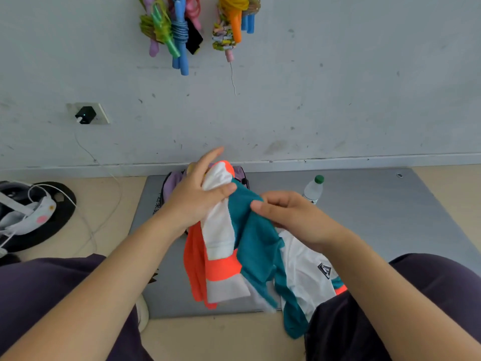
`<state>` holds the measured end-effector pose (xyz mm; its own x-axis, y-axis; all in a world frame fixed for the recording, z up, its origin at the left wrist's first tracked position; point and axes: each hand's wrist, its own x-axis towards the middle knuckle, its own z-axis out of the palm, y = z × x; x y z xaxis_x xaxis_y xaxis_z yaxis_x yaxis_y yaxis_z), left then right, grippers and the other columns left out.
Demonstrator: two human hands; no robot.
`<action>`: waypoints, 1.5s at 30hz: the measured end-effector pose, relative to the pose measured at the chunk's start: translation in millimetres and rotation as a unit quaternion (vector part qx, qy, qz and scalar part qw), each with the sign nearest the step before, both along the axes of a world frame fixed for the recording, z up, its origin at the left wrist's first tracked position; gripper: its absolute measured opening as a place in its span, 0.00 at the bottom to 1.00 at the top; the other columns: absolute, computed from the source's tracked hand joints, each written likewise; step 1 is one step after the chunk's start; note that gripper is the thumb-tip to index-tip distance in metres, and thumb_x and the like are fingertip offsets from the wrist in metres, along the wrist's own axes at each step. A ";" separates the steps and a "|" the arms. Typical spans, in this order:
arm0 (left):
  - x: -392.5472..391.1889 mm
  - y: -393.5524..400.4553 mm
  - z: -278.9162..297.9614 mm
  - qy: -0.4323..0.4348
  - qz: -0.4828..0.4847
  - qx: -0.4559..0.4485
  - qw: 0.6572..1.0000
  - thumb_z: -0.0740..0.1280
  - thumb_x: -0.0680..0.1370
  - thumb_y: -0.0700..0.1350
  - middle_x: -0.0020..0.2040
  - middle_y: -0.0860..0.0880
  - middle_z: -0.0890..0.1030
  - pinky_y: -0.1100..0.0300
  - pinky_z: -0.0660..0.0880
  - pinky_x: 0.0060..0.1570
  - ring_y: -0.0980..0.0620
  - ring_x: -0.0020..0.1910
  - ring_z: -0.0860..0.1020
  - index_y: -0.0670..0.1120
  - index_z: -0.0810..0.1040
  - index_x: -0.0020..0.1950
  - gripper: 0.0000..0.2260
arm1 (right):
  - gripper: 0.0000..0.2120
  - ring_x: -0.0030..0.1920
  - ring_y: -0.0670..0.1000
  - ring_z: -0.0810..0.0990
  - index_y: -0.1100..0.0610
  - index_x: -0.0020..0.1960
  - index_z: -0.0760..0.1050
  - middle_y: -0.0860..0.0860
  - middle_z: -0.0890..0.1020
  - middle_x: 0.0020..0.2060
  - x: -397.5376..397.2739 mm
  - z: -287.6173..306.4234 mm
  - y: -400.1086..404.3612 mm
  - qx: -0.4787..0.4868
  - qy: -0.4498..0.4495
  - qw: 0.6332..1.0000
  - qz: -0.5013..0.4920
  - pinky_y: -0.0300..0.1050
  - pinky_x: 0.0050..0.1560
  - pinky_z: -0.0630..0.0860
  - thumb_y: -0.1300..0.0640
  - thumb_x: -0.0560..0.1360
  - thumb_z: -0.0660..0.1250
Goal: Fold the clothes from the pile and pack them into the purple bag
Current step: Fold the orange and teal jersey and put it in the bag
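While you held the garment [250,246] up over the grey mat [364,217], its long axis ran from your hands down toward your lap, with the loose end draped across your right thigh. Your left hand [197,194] gripped the upper white-and-orange part, thumb pressed across the cloth, fingers curled behind it. Your right hand [289,214] pinched the teal part just beside it, thumb on top, fingers tucked under the fabric. Both hands were close together, the left a little higher and farther from you.

The purple bag [177,181] sat directly beyond your left hand, mostly hidden by it and by the cloth, so your left hand was the nearer one for packing. I judged the fold not yet made: the garment hung bunched, not flat. A water bottle [313,190] stood just beyond your right hand.
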<state>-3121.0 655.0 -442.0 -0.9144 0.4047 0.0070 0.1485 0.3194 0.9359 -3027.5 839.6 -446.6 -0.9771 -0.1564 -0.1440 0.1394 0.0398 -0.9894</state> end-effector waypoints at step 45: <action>19.2 8.9 -11.6 -0.252 -0.120 0.050 0.959 0.74 0.62 0.65 0.52 0.46 0.86 0.47 0.76 0.61 0.47 0.54 0.83 0.52 0.85 0.51 0.24 | 0.06 0.39 0.48 0.76 0.62 0.45 0.82 0.62 0.82 0.40 1.2 -9.7 -9.8 0.141 0.109 0.983 -0.038 0.48 0.42 0.75 0.61 0.70 0.76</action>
